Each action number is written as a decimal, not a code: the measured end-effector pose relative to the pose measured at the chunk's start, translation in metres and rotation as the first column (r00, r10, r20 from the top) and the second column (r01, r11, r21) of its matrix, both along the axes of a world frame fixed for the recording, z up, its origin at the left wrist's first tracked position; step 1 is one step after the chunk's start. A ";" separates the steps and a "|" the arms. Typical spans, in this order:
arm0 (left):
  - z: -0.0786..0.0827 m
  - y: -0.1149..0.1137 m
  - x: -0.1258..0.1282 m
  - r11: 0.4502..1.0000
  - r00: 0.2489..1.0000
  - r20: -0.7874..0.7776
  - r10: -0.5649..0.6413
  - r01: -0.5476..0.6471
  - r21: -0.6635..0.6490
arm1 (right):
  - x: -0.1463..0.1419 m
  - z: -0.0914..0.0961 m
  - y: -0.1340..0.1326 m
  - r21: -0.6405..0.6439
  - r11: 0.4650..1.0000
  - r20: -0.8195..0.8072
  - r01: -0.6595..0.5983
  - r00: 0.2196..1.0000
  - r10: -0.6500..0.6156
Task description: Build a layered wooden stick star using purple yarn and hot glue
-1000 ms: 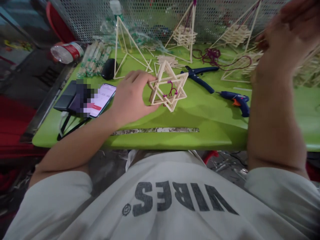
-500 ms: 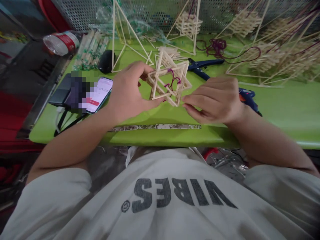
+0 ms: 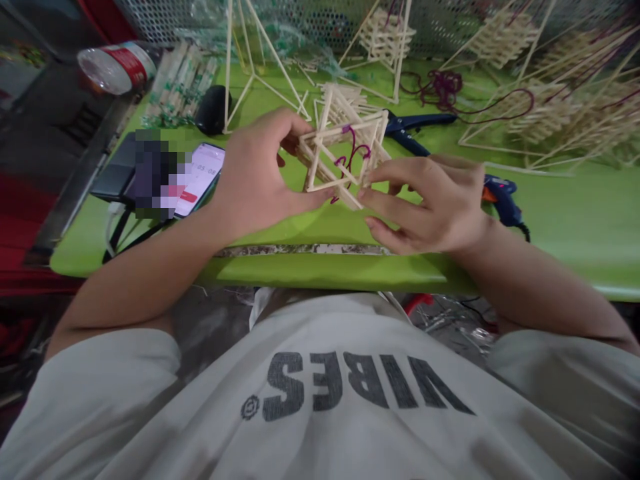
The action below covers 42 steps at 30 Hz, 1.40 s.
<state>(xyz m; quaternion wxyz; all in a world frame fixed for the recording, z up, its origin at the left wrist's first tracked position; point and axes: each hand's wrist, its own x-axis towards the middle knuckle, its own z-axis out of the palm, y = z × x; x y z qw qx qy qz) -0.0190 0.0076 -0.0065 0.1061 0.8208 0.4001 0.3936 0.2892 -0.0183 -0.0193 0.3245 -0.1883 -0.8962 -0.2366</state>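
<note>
A small frame of pale wooden sticks with a dark red cord looped inside it hangs just above the green table. My left hand grips its left side, fingers curled around the sticks. My right hand pinches its lower right corner between thumb and fingertips.
A phone lies left of my left hand. Blue pliers and a blue glue gun lie right of the frame. Tall stick pyramids and stick lattices crowd the back. A plastic bottle lies far left.
My right hand came down from high on the right and took hold of the stick frame. The left hand lifted and tilted the frame slightly.
</note>
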 end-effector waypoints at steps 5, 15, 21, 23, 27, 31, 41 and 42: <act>0.001 -0.001 0.001 0.999 0.999 0.033 -0.035 0.035 0.015 | -0.008 -0.004 -0.013 -0.263 0.957 -0.022 0.126 0.990 -0.136; 0.003 -0.002 0.000 0.999 0.998 0.034 -0.051 0.051 0.020 | -0.019 -0.013 -0.019 -0.038 0.983 0.030 0.180 0.983 -0.179; 0.008 -0.003 0.000 0.999 0.999 0.013 -0.047 0.048 -0.018 | -0.009 -0.021 -0.020 -0.087 0.978 0.037 0.188 0.982 -0.185; 0.008 -0.004 -0.001 0.998 0.998 0.032 -0.061 0.061 -0.005 | -0.006 -0.024 -0.020 -0.117 0.969 0.030 0.217 0.976 -0.215; 0.005 -0.004 -0.001 0.999 0.998 0.037 -0.051 0.050 0.004 | 0.001 -0.028 -0.018 -0.219 0.946 -0.020 0.240 0.968 -0.250; 0.004 -0.002 -0.003 0.999 0.998 0.051 -0.032 0.031 0.011 | 0.004 -0.027 -0.012 -0.015 0.978 -0.117 0.208 0.971 -0.209; 0.008 0.001 -0.006 0.998 0.998 0.051 -0.027 0.024 0.058 | 0.016 -0.023 0.003 -0.037 0.965 -0.182 0.260 0.948 -0.262; 0.008 0.001 -0.006 0.998 0.998 0.058 -0.031 0.027 0.059 | 0.020 -0.023 0.004 -0.107 0.967 -0.230 0.230 0.941 -0.249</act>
